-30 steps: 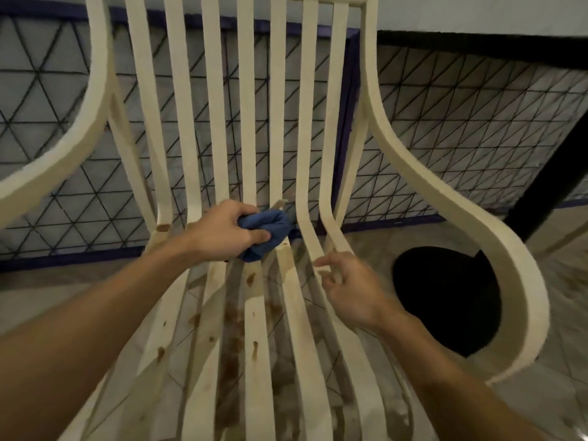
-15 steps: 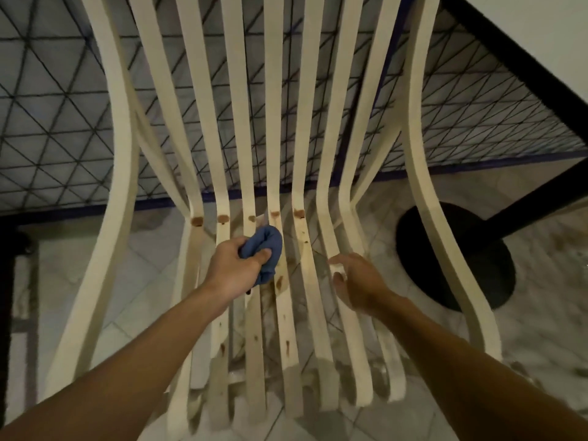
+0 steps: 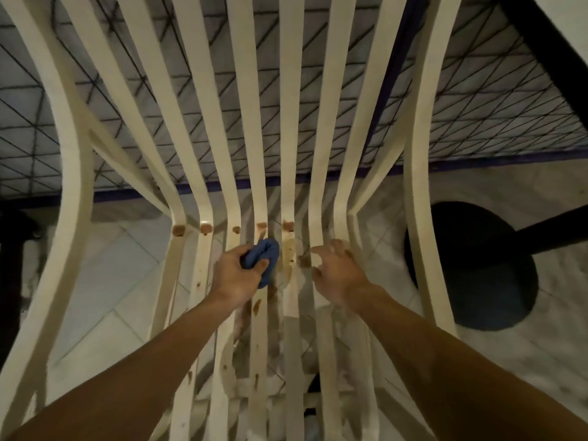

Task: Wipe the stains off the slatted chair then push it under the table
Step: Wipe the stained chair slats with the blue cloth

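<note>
Around: black table base to the right of the slatted chair.
Left hand: fist round a blue cloth, near the seat's rear edge.
Right hand: loose, empty, fingertips on slats.

pale tiled floor w/ slatted chair + black table base

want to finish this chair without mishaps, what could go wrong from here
The blue cloth is bunched small in the left hand, so it may spread the brown smear beside it rather than lift it.
The brown spots at the bend of the slats could be missed.
The table's black base stands close on the right; the chair might catch it when pushed under.
</note>
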Available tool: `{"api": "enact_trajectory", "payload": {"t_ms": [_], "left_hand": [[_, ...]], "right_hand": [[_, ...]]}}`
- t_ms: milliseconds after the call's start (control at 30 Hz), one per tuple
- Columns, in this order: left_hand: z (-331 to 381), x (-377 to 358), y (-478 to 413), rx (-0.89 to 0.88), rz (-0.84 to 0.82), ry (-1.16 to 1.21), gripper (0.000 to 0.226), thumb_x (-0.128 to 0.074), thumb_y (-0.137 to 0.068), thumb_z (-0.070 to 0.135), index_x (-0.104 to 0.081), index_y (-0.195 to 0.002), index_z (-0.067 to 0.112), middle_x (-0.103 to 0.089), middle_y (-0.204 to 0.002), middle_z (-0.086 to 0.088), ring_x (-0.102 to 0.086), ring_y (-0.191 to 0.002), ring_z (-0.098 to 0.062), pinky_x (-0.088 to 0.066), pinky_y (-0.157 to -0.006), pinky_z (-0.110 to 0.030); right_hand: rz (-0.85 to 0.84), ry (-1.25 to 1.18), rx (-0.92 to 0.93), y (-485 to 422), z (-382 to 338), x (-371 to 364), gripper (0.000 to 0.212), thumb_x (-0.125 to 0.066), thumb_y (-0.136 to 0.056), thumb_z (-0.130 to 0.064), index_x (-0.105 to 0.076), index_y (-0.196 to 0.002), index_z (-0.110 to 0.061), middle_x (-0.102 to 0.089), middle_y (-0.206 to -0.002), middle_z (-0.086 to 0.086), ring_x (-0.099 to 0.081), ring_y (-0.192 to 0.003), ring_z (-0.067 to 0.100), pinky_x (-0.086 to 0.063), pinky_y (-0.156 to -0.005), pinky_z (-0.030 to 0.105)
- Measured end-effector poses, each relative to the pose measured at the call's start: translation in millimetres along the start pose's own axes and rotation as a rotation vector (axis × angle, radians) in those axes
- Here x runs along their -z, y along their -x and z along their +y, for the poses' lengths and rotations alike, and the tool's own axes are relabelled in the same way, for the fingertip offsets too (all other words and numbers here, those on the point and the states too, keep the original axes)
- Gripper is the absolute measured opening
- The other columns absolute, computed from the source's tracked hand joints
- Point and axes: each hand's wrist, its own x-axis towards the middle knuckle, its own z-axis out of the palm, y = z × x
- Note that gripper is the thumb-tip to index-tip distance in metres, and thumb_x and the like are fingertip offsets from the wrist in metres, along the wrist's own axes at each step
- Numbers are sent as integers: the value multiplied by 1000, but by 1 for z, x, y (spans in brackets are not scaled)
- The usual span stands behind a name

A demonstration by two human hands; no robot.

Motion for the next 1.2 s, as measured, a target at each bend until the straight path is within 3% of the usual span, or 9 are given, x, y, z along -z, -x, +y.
{"api": "enact_trajectory", "payload": {"t_ms": [233,400,533,667,800,1033,1200], "left_hand": [[11,-10,-38,-115,0,-165,30,-70,-87,12,-68,-116,17,-69,-106,-6,-63,-102,-25,-53,-94,-45],[13,-13,-76,-232,-65,-295,32,-68,-86,19,-67,-117,20,-67,-109,-5,-63,-101,-25,-54,-90,-43],[30,-26,-105,-472,-88,-557,29,-67,-88,19,-69,-116,20,-68,-103,-2,-61,-93,-20,-52,-85,-34],[38,-38,-129,-570,-167,-853,32,-62,-87,20,-66,-119,20,-62,-121,-5,-53,-105,-33,-48,-90,-46],[42,-41,-137,-670,-224,-986,30,-63,-85,17,-68,-115,14,-62,-119,-8,-56,-106,-32,-45,-92,-42],[55,-39,-134,-507,-343,-953,21,-58,-89,13,-67,-105,4,-67,-103,-15,-62,-99,-31,-40,-70,-27],[51,-33,-124,-376,-427,-887,22,-59,-91,18,-69,-108,8,-67,-100,-14,-64,-95,-27,-55,-78,-34]], "right_hand": [[-35,22,66,-40,10,15,51,-55,-93,-35,-40,-142,-32,-31,-144,7,-35,-131,32,-36,-109,47],[-20,5,-7,-59,15,13,60,-58,-95,-30,-33,-149,-31,-11,-158,3,-17,-143,28,-26,-116,40],[-31,97,39,-54,26,-1,60,-51,-99,-34,-26,-153,-31,0,-162,5,3,-149,27,-17,-121,41],[-46,147,27,-55,31,0,65,-56,-96,-37,-24,-152,-37,6,-163,4,8,-150,27,-25,-117,44],[-65,138,9,-56,29,2,66,-59,-94,-37,-25,-150,-39,7,-162,2,11,-149,26,-34,-110,45],[-54,123,-19,-55,24,6,67,-63,-92,-36,-27,-149,-40,2,-161,2,5,-149,27,-40,-104,46],[-50,90,-32,-54,23,4,66,-62,-92,-34,-28,-148,-39,3,-161,3,6,-149,27,-37,-108,46]]}}
